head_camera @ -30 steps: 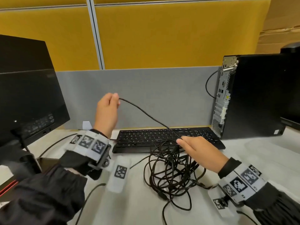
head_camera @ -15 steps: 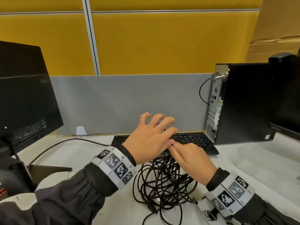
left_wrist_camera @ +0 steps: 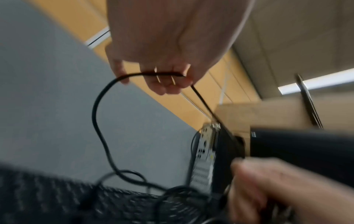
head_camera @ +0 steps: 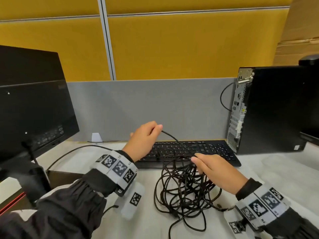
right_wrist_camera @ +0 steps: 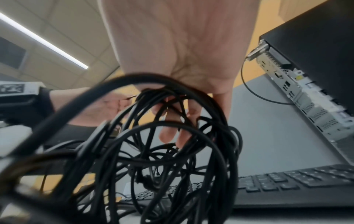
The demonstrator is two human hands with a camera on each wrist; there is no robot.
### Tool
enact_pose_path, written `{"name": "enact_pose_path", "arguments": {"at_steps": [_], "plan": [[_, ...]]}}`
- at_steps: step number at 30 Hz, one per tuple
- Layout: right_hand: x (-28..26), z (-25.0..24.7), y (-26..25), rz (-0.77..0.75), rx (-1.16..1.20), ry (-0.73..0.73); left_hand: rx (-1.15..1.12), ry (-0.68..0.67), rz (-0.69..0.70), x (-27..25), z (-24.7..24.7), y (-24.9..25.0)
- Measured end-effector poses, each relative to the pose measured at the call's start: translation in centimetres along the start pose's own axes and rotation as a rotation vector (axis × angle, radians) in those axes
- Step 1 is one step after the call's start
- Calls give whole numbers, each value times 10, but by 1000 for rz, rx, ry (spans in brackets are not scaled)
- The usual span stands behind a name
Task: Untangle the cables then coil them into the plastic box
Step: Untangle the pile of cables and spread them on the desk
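A tangled heap of black cables [head_camera: 183, 188] lies on the white desk in front of the keyboard. My left hand [head_camera: 146, 140] is raised above the keyboard and pinches one black strand [head_camera: 170, 136], which runs down to the heap. In the left wrist view the strand [left_wrist_camera: 99, 106] passes under my curled fingers [left_wrist_camera: 168, 81] and hangs in a loop. My right hand [head_camera: 217, 171] rests on the heap's far right side, its fingers [right_wrist_camera: 172, 121] curled through several loops [right_wrist_camera: 153, 151]. No plastic box is in view.
A black keyboard [head_camera: 207, 150] lies just behind the heap. A black computer tower [head_camera: 269, 109] stands at the right, with a cable plugged at its back. A black monitor [head_camera: 32, 107] stands at the left, its own cable [head_camera: 72, 150] crossing the desk. A grey partition closes the back.
My left hand was spread open over the heap half a second ago; now it has taken a strand and lifted it up and left. My right hand stays on the heap.
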State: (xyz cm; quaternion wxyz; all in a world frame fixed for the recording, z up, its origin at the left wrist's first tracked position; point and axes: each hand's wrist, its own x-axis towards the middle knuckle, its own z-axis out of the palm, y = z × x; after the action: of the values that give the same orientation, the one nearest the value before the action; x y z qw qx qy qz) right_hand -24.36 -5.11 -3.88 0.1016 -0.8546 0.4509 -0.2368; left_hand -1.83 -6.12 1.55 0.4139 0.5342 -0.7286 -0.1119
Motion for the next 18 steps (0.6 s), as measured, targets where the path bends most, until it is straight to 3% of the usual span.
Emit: {"name": "enact_pose_path", "arguments": {"at_steps": [3, 6, 10, 14, 18], "plan": [[2, 2, -5, -4, -43, 13, 463, 108, 204, -8, 3, 10], [7, 1, -9, -38, -39, 42, 645, 86, 492, -14, 12, 19], [8, 2, -15, -91, -94, 115, 831, 69, 710, -17, 31, 22], [5, 0, -16, -64, -76, 61, 951, 124, 800, -11, 26, 18], [4, 3, -5, 8, -17, -38, 786, 89, 617, -17, 21, 18]]}}
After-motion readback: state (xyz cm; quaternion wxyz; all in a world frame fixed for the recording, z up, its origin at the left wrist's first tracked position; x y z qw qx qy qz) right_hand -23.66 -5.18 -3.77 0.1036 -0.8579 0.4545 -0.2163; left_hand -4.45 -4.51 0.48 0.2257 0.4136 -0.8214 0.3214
